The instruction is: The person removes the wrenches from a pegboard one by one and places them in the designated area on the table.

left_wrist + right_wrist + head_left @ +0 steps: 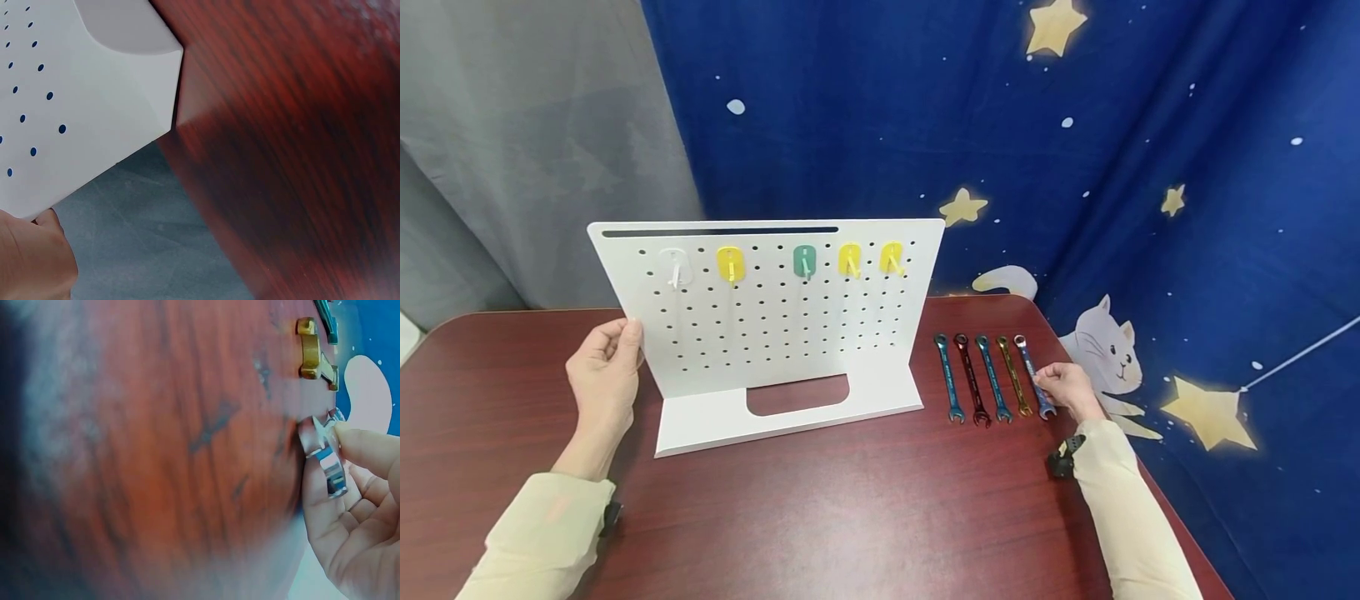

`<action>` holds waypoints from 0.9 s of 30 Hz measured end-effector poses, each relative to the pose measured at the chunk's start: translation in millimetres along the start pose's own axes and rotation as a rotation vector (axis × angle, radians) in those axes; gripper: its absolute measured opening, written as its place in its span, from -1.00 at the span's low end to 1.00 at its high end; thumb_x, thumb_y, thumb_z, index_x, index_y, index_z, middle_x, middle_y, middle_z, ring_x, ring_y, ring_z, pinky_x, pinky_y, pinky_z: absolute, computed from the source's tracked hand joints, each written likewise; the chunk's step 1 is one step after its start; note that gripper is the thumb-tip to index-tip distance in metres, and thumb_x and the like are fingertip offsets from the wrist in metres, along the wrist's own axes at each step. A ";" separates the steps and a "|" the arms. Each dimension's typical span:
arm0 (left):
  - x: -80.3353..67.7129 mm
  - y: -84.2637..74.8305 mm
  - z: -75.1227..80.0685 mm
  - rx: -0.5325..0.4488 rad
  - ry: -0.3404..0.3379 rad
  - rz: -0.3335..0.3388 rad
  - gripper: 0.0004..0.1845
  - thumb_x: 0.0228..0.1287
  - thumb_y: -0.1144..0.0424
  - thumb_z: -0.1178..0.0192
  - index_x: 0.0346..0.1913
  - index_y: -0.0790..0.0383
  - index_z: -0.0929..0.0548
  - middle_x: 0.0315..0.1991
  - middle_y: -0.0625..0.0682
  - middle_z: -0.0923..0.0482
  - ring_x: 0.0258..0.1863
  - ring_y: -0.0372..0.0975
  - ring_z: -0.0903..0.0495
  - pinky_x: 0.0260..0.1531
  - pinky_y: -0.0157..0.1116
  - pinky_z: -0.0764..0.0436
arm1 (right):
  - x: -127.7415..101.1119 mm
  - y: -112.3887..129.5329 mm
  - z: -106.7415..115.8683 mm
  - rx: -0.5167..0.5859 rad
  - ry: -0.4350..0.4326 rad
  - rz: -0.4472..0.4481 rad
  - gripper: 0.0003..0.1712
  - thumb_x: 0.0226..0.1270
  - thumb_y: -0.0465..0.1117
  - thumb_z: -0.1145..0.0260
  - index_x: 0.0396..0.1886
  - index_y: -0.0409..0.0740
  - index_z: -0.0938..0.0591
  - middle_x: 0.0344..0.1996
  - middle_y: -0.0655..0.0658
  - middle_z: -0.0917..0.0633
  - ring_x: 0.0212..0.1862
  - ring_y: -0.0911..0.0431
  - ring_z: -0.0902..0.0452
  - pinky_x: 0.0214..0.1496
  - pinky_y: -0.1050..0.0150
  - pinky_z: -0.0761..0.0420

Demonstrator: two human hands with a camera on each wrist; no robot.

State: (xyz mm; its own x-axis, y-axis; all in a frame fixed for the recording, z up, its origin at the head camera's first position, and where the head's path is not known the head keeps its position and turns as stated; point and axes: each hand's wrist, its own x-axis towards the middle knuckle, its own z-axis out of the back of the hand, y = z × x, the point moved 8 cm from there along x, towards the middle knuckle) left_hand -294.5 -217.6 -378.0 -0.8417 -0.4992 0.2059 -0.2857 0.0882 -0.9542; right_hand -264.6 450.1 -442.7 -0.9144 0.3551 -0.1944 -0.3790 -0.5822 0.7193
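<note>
A white pegboard stand (782, 325) stands upright on the table, with hooks along its upper part. My left hand (605, 371) grips the board's left edge between thumb and fingers; in the left wrist view that hand (37, 256) shows at the board's edge. At the table's right side, my right hand (1070, 387) pinches a silvery-blue combination wrench (1028, 367), the rightmost of a row. The right wrist view shows this wrench's open end (328, 465) between the thumb and fingers of my right hand (369, 506). A gold wrench (1015, 377) lies just left of it.
Farther left in the row lie a blue wrench (995, 379), a dark red wrench (972, 379) and a teal wrench (950, 379). The board carries a white hook (676, 268), a green hook (805, 262) and yellow hooks (731, 264). A blue curtain (850, 108) hangs behind the table (850, 517).
</note>
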 end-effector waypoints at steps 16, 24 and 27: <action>-1.1 0.3 1.3 -0.002 -0.004 0.010 -0.90 0.20 0.23 -0.28 -0.35 0.20 -0.63 -0.60 -0.12 -0.54 -0.58 -0.41 -0.46 -0.49 -0.61 -0.52 | -2.2 8.8 4.2 -0.150 -0.034 0.015 -0.86 0.26 -0.31 -0.25 -0.40 -0.35 -0.55 -0.58 -0.09 -0.56 -0.57 0.20 -0.48 -0.52 0.39 -0.55; -0.8 -1.6 0.3 0.030 0.003 -0.002 -0.90 0.22 0.21 -0.27 -0.34 0.18 -0.63 -0.60 -0.13 -0.53 -0.58 -0.42 -0.44 -0.49 -0.62 -0.50 | -2.0 15.5 5.1 -0.213 -0.050 0.061 -0.87 0.24 -0.34 -0.27 -0.45 -0.33 -0.56 -0.55 -0.14 -0.60 -0.60 0.23 -0.53 -0.52 0.37 -0.62; -0.9 -1.9 -0.5 0.012 0.006 -0.008 -0.90 0.22 0.23 -0.27 -0.36 0.19 -0.63 -0.61 -0.13 -0.52 -0.60 -0.44 -0.43 -0.51 -0.62 -0.49 | -0.9 15.4 5.3 -0.225 -0.056 0.065 -0.86 0.24 -0.34 -0.27 -0.47 -0.33 -0.56 -0.56 -0.15 -0.61 -0.62 0.23 -0.53 -0.53 0.36 -0.62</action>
State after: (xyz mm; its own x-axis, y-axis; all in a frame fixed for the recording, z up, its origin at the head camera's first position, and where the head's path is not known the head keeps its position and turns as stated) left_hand -293.4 -216.9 -376.3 -0.8422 -0.4945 0.2148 -0.2871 0.0740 -0.9551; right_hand -268.9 444.7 -427.8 -0.9308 0.3483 -0.1106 -0.3477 -0.7511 0.5613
